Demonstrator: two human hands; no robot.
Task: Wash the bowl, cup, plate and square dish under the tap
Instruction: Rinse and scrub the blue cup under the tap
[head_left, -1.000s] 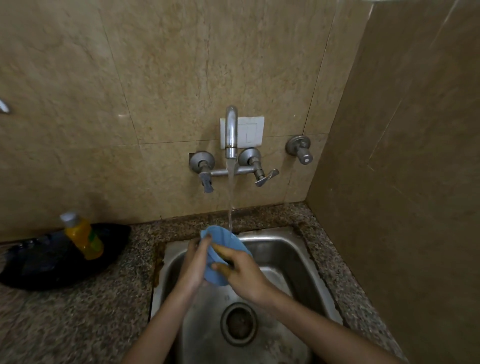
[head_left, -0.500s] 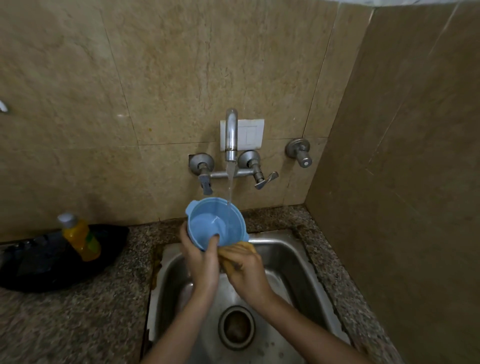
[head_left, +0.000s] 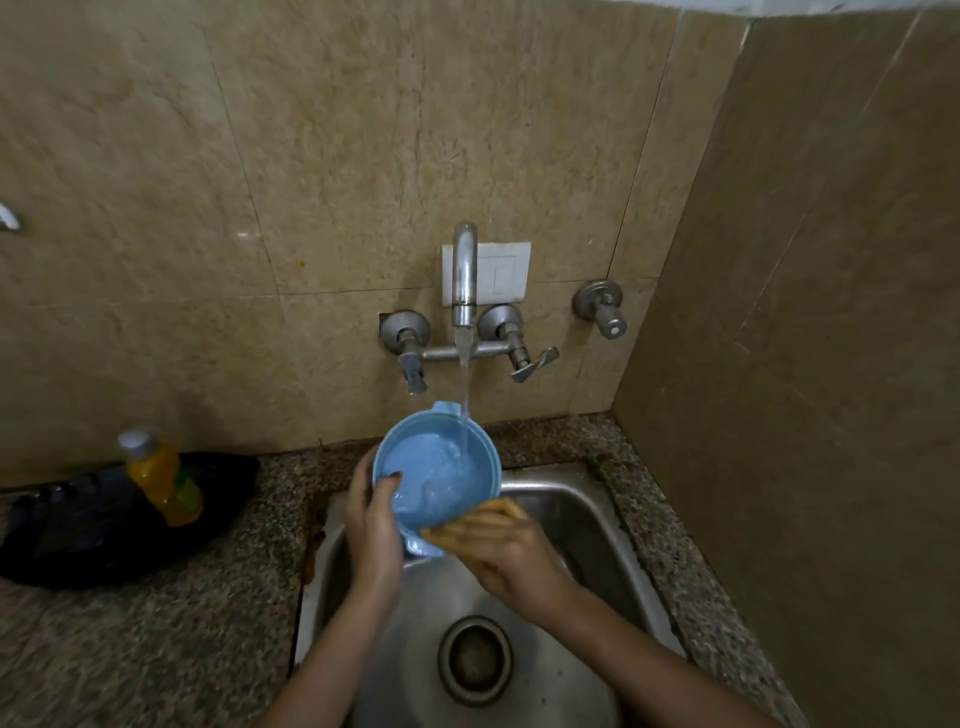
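Left hand (head_left: 375, 525) grips the round blue plastic bowl (head_left: 436, 475) under the steel tap (head_left: 464, 280); right hand (head_left: 501, 545) clutches a yellow sponge (head_left: 501, 506). Recommended: tilt bowl, rinse suds fully.

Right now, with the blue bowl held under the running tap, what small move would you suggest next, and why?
Probably tip the blue bowl toward the sink to pour it out. Water from the tap has pooled inside it, the left hand grips its rim, and the right hand presses a yellow sponge at its near edge, ready to scrub.
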